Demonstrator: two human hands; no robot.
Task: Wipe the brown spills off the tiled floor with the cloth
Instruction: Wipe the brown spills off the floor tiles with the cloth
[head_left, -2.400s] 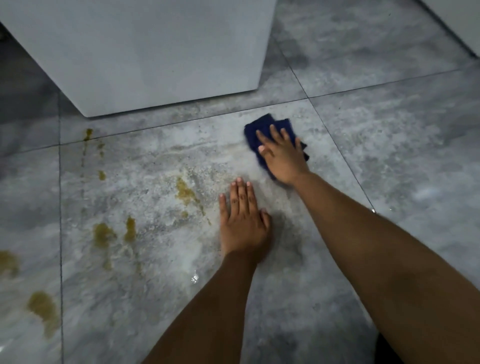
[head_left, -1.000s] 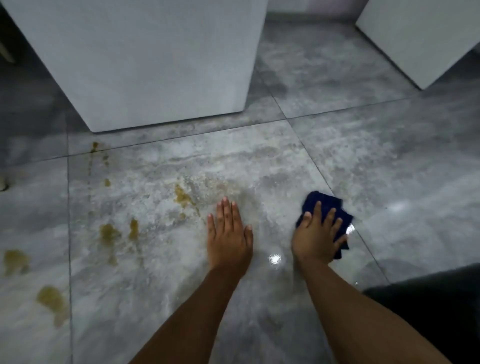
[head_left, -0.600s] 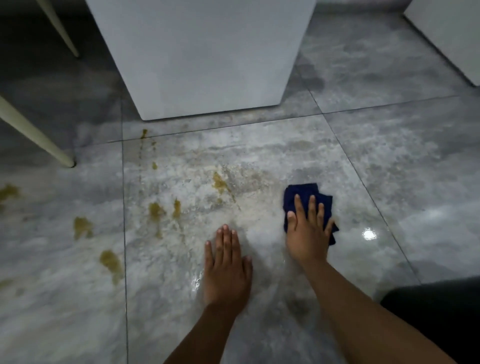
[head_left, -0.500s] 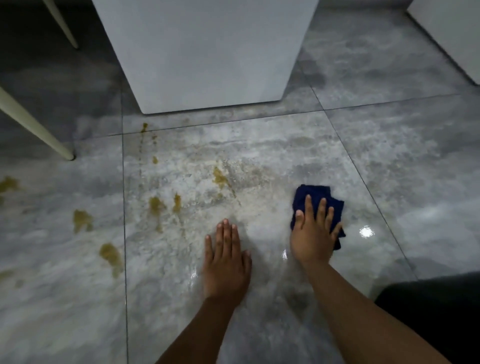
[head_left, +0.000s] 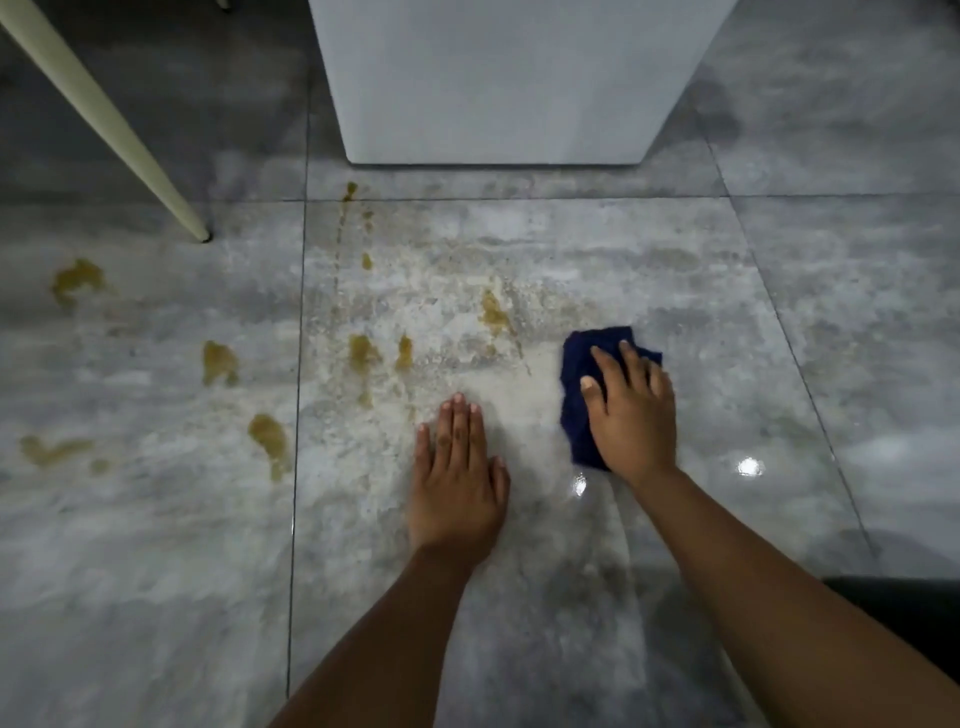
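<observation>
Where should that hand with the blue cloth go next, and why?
Probably a short slide forward and to the left. The right hand presses the blue cloth flat on the tile, and the nearest brown spill lies just ahead and left of it, unwiped. The left hand only braces on the floor.

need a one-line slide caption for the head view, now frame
Right hand presses a blue cloth flat on the grey tiled floor, left hand braced beside it, brown spills unwiped to the left.
</observation>
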